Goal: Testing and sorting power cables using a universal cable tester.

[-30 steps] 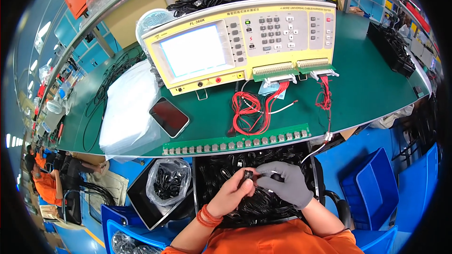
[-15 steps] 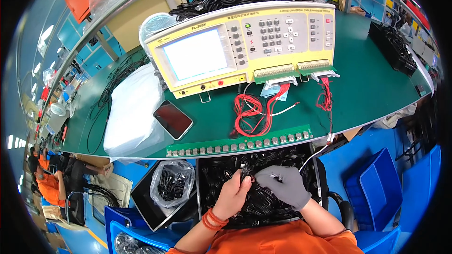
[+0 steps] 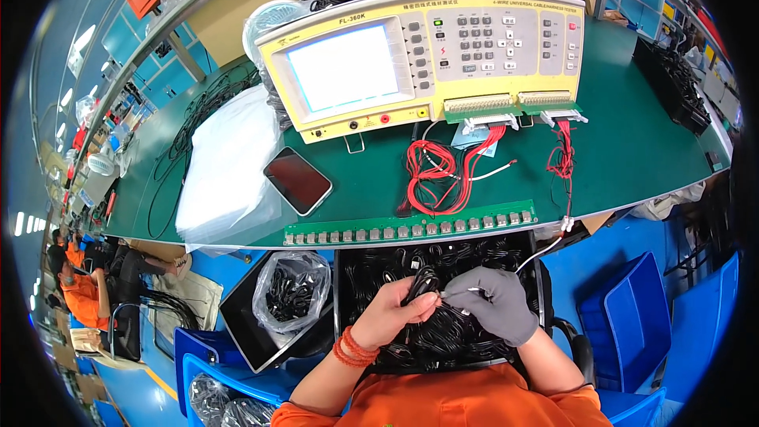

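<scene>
My left hand (image 3: 394,312), bare and with an orange beaded bracelet on the wrist, is closed around a coiled black cable (image 3: 424,278). My right hand (image 3: 500,305) wears a grey glove. Its fingertips are pinched close to the left thumb, at one end of the black cable. White bits show between the gloved fingers, and a white cable (image 3: 545,249) runs down from the bench edge behind this hand, so I take it to be gripped there. Below both hands lies a black bin (image 3: 340,300) full of coiled black cables (image 3: 439,340).
On the green bench (image 3: 364,182) stand a yellow cable tester (image 3: 348,117), a phone (image 3: 298,180), clear plastic bags (image 3: 229,166), red wires (image 3: 431,182) and a connector strip (image 3: 407,228). A bagged cable bin (image 3: 292,289) is left, a blue crate (image 3: 628,324) right. Another person (image 3: 83,296) sits far left.
The view has shifted slightly. The black cable in my left hand has turned, so its loop now stands up above the fingers. My hands remain close together over the bin.
</scene>
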